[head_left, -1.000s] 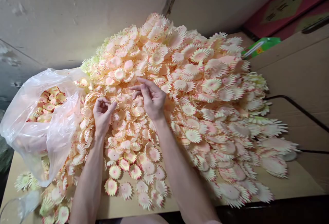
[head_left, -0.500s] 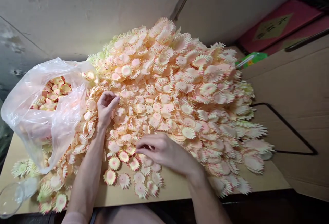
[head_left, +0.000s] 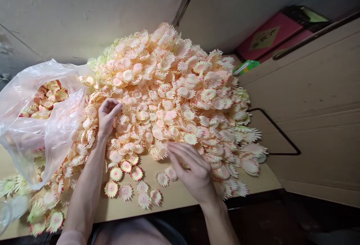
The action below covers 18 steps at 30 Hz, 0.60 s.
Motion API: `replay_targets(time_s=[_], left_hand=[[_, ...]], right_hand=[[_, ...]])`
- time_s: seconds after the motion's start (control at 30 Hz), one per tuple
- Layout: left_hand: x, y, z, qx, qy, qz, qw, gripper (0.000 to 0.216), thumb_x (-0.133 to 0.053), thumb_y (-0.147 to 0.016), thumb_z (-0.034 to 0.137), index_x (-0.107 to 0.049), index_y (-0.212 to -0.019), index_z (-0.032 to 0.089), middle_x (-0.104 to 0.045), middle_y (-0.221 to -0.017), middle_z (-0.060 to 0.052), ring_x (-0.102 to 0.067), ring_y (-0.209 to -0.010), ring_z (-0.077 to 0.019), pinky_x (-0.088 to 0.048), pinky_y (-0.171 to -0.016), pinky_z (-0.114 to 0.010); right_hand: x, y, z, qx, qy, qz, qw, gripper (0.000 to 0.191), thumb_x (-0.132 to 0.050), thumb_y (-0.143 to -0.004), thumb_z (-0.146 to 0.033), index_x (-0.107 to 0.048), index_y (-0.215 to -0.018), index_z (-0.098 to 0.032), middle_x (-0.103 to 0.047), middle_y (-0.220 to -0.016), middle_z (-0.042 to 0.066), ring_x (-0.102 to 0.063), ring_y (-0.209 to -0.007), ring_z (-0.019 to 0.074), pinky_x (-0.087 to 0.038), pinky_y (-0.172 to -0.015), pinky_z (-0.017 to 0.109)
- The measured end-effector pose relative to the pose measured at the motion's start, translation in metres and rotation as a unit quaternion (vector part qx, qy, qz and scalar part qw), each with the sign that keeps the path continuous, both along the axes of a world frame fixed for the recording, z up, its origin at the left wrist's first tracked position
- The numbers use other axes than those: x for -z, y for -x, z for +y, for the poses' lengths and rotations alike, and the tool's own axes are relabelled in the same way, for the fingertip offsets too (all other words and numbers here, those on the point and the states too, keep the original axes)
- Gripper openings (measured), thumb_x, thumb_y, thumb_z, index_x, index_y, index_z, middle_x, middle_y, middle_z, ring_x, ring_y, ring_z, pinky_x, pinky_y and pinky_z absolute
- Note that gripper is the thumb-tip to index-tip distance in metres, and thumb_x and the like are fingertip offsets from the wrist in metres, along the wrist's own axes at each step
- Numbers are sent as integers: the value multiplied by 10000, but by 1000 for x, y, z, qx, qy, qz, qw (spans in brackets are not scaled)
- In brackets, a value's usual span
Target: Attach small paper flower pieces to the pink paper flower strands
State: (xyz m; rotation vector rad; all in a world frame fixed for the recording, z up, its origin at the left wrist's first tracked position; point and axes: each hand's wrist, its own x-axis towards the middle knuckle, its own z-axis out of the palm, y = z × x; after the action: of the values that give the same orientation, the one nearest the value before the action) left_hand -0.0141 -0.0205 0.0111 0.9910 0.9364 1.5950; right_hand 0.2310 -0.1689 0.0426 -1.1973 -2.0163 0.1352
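Note:
A large heap of artificial flower petal pieces (head_left: 168,104), pale pink and cream with fringed edges and red-tipped points, covers the middle of the table. My left hand (head_left: 107,113) rests at the heap's left side, its fingers curled and the thumb close to them; whatever lies between them is too small to make out. At the heap's front edge, my right hand (head_left: 192,170) has its fingers stretched out and the thumb apart below. Its fingertips touch the petal pieces there. Several loose pieces (head_left: 125,191) lie on the table between my forearms.
On the left, a translucent plastic bag (head_left: 63,125) holds more petal pieces. A clear plastic cup (head_left: 5,213) lies at the left front. Cardboard (head_left: 306,125) with a black wire handle (head_left: 281,130) stands right. Behind it are a red box (head_left: 270,37) and a green packet (head_left: 246,67).
My right hand has moved right along the heap's front edge and its fingers have straightened. Some loose pieces there have shifted, baring more table. My left hand stays by the heap; the view has turned right.

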Motion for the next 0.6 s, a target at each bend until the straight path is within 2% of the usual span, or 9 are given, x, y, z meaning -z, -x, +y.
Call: replay_targets(time_s=[0.1, 0.23, 0.37, 0.53, 0.6], left_hand=[[-1, 0, 0, -5, 2, 4, 1000, 298, -859, -667, 338, -613, -751, 192, -572, -716, 25, -521, -626, -68, -463, -604, -179], [-2, 1, 0, -2, 10, 8, 1000, 287, -852, -670, 331, -613, -749, 194, -579, -715, 22, -521, -616, -74, -451, -588, -187], [-1, 2, 0, -3, 9, 23, 1000, 254, -835, -685, 313, -624, -757, 193, -590, -733, 19, -527, -635, -74, -439, -594, -184], [0, 3, 0, -8, 8, 40, 999, 240, -827, -692, 311, -634, -760, 185, -589, -730, 18, -526, -636, -75, -439, -611, -187], [1, 4, -1, -9, 9, 49, 999, 230, -820, -705, 310, -636, -765, 186, -583, -727, 16, -521, -640, -77, -439, -617, -187]], right_hand=[[-4, 1, 1, 29, -1, -17, 999, 343, -621, -866, -56, -662, -1172, -204, -707, -1170, 132, -654, -1088, 255, -572, -911, 436], [2, 5, -9, -36, 45, -56, 997, 298, -626, -868, -92, -673, -1139, -205, -752, -991, 83, -692, -928, 236, -580, -858, 435], [16, 6, -16, -33, 52, -128, 990, 379, -536, -878, -2, -644, -1199, -172, -756, -967, 82, -702, -890, 233, -583, -789, 416], [18, 9, -4, 30, -39, -6, 999, 349, -553, -854, 53, -625, -1115, -168, -738, -930, 88, -707, -878, 202, -603, -821, 364], [14, 10, 4, 65, -43, 56, 995, 315, -579, -859, 25, -621, -1090, -186, -720, -916, 82, -702, -862, 195, -609, -806, 355]])
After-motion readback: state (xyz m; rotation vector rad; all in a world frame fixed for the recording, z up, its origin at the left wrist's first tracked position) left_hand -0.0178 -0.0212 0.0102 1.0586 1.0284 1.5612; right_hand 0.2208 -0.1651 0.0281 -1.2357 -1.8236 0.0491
